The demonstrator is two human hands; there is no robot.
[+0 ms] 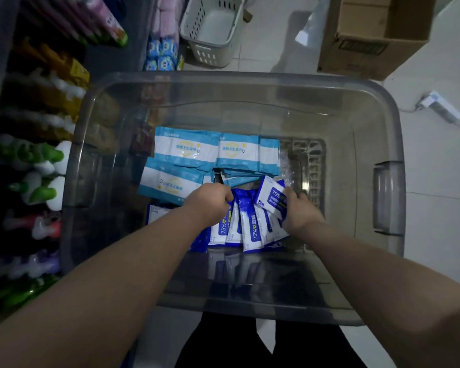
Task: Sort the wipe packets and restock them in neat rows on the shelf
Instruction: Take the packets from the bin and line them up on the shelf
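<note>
A big clear plastic bin stands on the floor in front of me. Inside it lie several light-blue wipe packets at the back and several dark-blue 75% alcohol wipe packets at the front, standing on edge in a bunch. My left hand is closed around the left side of that dark-blue bunch. My right hand grips the right side and pinches one dark-blue packet that tilts up above the others.
A shelf with bottles and packaged goods runs along the left. A white perforated basket and an open cardboard box stand on the tiled floor behind the bin. A white power strip lies at the right.
</note>
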